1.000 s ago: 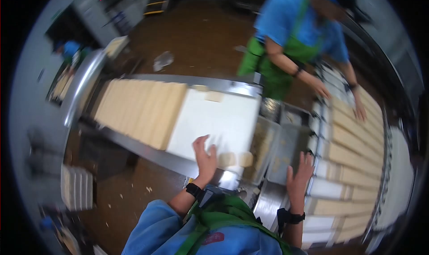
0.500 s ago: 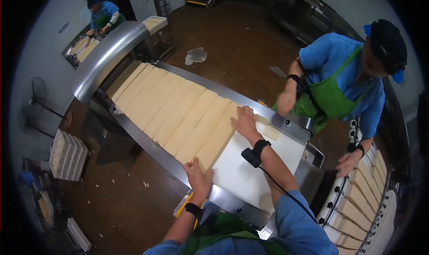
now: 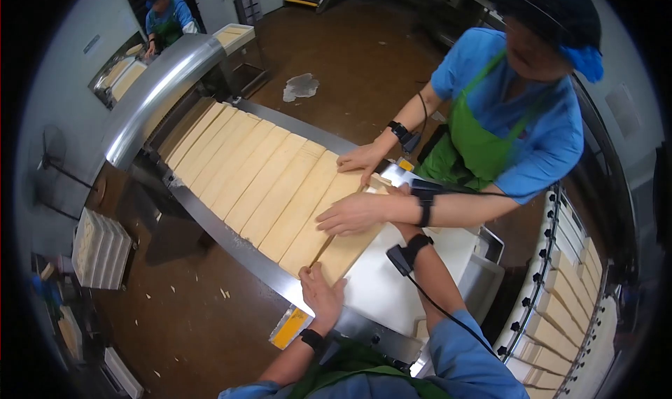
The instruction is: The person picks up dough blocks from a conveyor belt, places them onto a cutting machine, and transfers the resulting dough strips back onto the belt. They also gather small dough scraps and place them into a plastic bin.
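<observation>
A row of long, pale yellow slabs (image 3: 269,182), dough-like in look, lies side by side across the belt. My left hand (image 3: 322,297) grips the near end of the frontmost slab (image 3: 353,248), fingers at one edge and thumb at the other. My right hand (image 3: 400,189) is at that slab's far end, mostly hidden under a co-worker's forearm; its fingers cannot be made out. The co-worker's one hand (image 3: 350,213) lies flat on the front slabs, and the other hand (image 3: 360,161) touches their far ends. White belt (image 3: 392,276) shows beside my right forearm.
A curved metal hood (image 3: 164,94) spans the belt's far end. Metal rails (image 3: 276,276) edge the belt. At the right, a curved conveyor (image 3: 521,315) carries more slabs. Stacked trays (image 3: 101,248) stand on the floor at left. Another person (image 3: 168,24) works at the back.
The co-worker has leaned in and put both hands on the front slabs, covering most of my right hand. My left hand stays at the near end of the front slab.
</observation>
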Motion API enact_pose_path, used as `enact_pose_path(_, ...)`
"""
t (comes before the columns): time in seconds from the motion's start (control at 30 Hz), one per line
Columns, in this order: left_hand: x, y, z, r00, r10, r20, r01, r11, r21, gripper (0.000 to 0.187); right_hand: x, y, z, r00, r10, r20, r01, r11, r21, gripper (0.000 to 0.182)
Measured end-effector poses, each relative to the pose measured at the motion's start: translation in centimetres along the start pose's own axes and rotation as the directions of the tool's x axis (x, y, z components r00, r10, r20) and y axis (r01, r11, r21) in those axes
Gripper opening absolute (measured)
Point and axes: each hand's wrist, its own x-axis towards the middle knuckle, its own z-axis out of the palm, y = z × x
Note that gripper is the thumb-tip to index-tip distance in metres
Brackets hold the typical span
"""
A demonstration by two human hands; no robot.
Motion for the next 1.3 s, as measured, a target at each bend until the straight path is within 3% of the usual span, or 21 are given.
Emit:
enact_pose_path(0.07, 0.0, 0.4, -0.1, 0.998, 0.048, 0.04, -0.049, 0.998, 0.024, 0.079, -4.6, 5.0, 3.5, 0.889, -0.169, -0.426, 0.174, 0.984, -0.026, 0.048)
enact_pose_path(0.1, -0.1, 0.6, -0.1, 0.987, 0.108, 0.114, -0.113, 0.993, 0.038, 0.078, -6.5, 3.9, -0.2, 0.979, 0.024, -0.2, -0.015, 0.999, 0.044, 0.053)
enact_pose_path(0.13, -0.1, 0.8, -0.1, 0.966, 0.172, 0.193, -0.184, 0.982, 0.046, 0.077, -8.9, 2.4, -4.7, 0.975, 0.22, 0.042, -0.222, 0.972, 0.073, 0.059)
enact_pose_path(0.17, -0.2, 1.0, -0.1, 0.956, 0.204, 0.213, -0.217, 0.976, 0.038, 0.077, -11.0, 2.1, -6.5, 0.967, 0.253, 0.024, -0.254, 0.965, 0.071, 0.059)
enact_pose_path(0.23, 0.0, 1.3, -0.2, 0.892, 0.296, 0.343, -0.319, 0.948, 0.01, 0.08, -16.6, 2.2, -8.8, 0.779, 0.626, 0.037, -0.625, 0.773, 0.111, 0.072)
enact_pose_path(0.3, 0.5, 0.7, 0.7, 0.861, 0.375, 0.343, -0.395, 0.918, -0.012, 0.101, -21.0, 2.3, -5.8, 0.727, 0.548, -0.413, -0.526, 0.832, 0.177, 0.068)
enact_pose_path(0.33, 1.4, -0.2, 1.6, 0.84, 0.354, 0.41, -0.397, 0.918, 0.021, 0.107, -21.0, 0.6, -7.0, 0.665, 0.691, -0.283, -0.625, 0.723, 0.295, 0.066)
enact_pose_path(0.37, 1.9, -1.0, 2.5, 0.796, 0.366, 0.482, -0.445, 0.894, 0.057, 0.107, -22.0, 2.1, -3.5, 0.704, 0.611, -0.361, -0.522, 0.791, 0.319, 0.066)
enact_pose_path(0.4, 2.0, -0.3, 3.2, 0.798, 0.378, 0.469, -0.482, 0.868, 0.121, 0.102, -21.7, 1.9, -3.8, 0.719, 0.629, -0.294, -0.532, 0.771, 0.35, 0.066)
enact_pose_path(0.43, 2.0, -1.0, 3.8, 0.796, 0.437, 0.419, -0.523, 0.845, 0.112, 0.096, -21.9, 1.4, -2.2, 0.649, 0.561, -0.514, -0.536, 0.817, 0.215, 0.064)
enact_pose_path(0.5, 0.6, 1.8, 3.1, 0.803, 0.428, 0.415, -0.509, 0.855, 0.103, 0.095, -24.2, -1.5, -8.4, 0.588, 0.737, -0.333, -0.668, 0.675, 0.314, 0.061)
enact_pose_path(0.53, -0.6, 2.9, 3.7, 0.754, 0.478, 0.45, -0.565, 0.822, 0.073, 0.095, -26.2, -1.9, -9.9, 0.568, 0.738, -0.365, -0.64, 0.675, 0.369, 0.063)
enact_pose_path(0.67, -9.4, 8.5, 4.7, 0.649, 0.7, 0.298, -0.693, 0.705, -0.149, 0.081, -39.7, -0.1, -14.9, 0.226, 0.718, -0.658, -0.556, 0.65, 0.518, 0.055)
enact_pose_path(0.73, -15.8, 13.7, 4.5, 0.439, 0.845, 0.306, -0.759, 0.531, -0.377, 0.076, -48.1, 0.1, -19.0, 0.053, 0.716, -0.696, -0.601, 0.579, 0.55, 0.048)
enact_pose_path(0.8, -22.2, 17.4, 4.7, 0.247, 0.897, 0.366, -0.773, 0.41, -0.484, 0.075, -56.5, 1.1, -21.5, -0.211, 0.611, -0.763, -0.615, 0.523, 0.59, 0.042)
enact_pose_path(0.87, -28.1, 20.0, 4.4, 0.004, 0.906, 0.423, -0.779, 0.268, -0.567, 0.079, -65.4, 2.1, -23.0, -0.372, 0.517, -0.771, -0.688, 0.404, 0.602, 0.035)
enact_pose_path(1.03, -40.2, 23.8, 2.7, -0.394, 0.731, 0.558, -0.606, 0.25, -0.755, 0.085, -82.4, 4.9, -22.5, -0.491, 0.444, -0.749, -0.7, 0.31, 0.643, 0.029)
enact_pose_path(1.13, -44.3, 23.4, 4.0, -0.484, 0.627, 0.61, -0.537, 0.337, -0.773, 0.086, -87.1, 6.9, -21.8, -0.499, 0.611, -0.614, -0.666, 0.182, 0.723, 0.035)
enact_pose_path(1.2, -46.0, 23.7, 5.0, -0.509, 0.581, 0.636, -0.572, 0.324, -0.754, 0.085, -89.1, 8.9, -21.4, -0.377, 0.727, -0.574, -0.798, 0.059, 0.599, 0.044)
enact_pose_path(1.23, -46.8, 23.9, 5.7, -0.519, 0.515, 0.682, -0.586, 0.366, -0.723, 0.084, -89.6, 9.5, -22.1, -0.385, 0.727, -0.569, -0.792, 0.056, 0.608, 0.044)
enact_pose_path(1.3, -47.8, 23.9, 7.3, -0.528, 0.441, 0.726, -0.607, 0.401, -0.686, 0.084, -90.1, 10.5, -23.2, -0.217, 0.901, -0.375, -0.946, -0.099, 0.31, 0.051)
